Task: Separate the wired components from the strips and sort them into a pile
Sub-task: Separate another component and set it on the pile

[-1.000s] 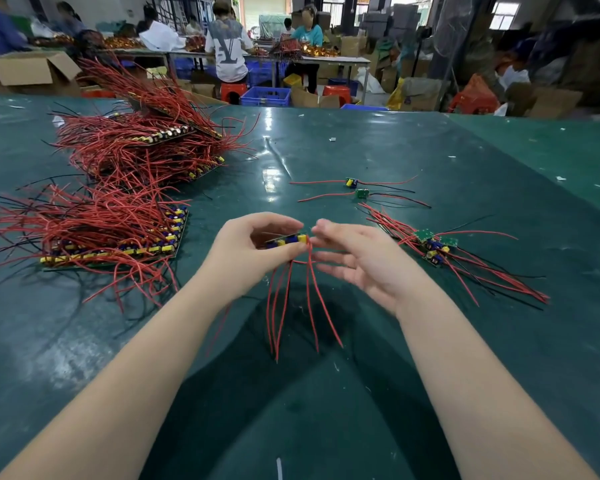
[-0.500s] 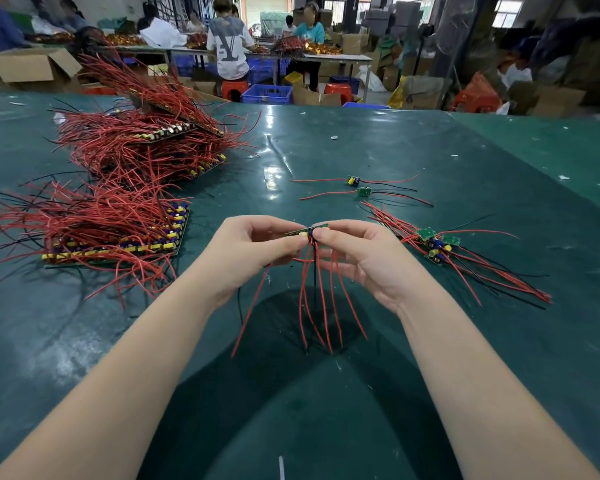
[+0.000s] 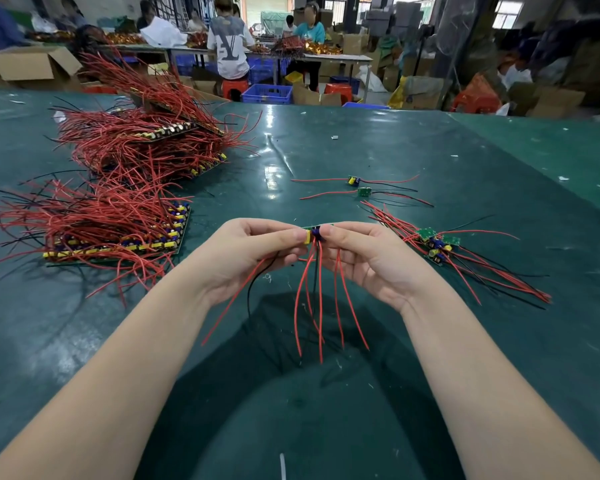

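I have a short strip [image 3: 311,233] of wired components pinched between both hands, held up off the green table [image 3: 378,150]. My left hand [image 3: 246,254] has thumb and forefinger closed on the strip's left end, where a yellow part shows, and my right hand [image 3: 368,258] pinches the other end just past the blue part, the remaining fingers loosely fanned below. The red wires [image 3: 319,306] and a black one hang straight down from between my fingertips. I judge this to be the snapping step: the two pinches sit either side of a joint, and the next move calls for bending the ends against each other until one component breaks free, without tugging on the leads. The freed piece then belongs in the sorted pile [image 3: 437,242] just to the right of my right hand, with two loose components [image 3: 359,187] lying beyond my grip, a little to the right. The unbroken stock, a near panel [image 3: 118,237] and a farther heap [image 3: 146,143], sits well off to the left of my left hand, waiting its turn.
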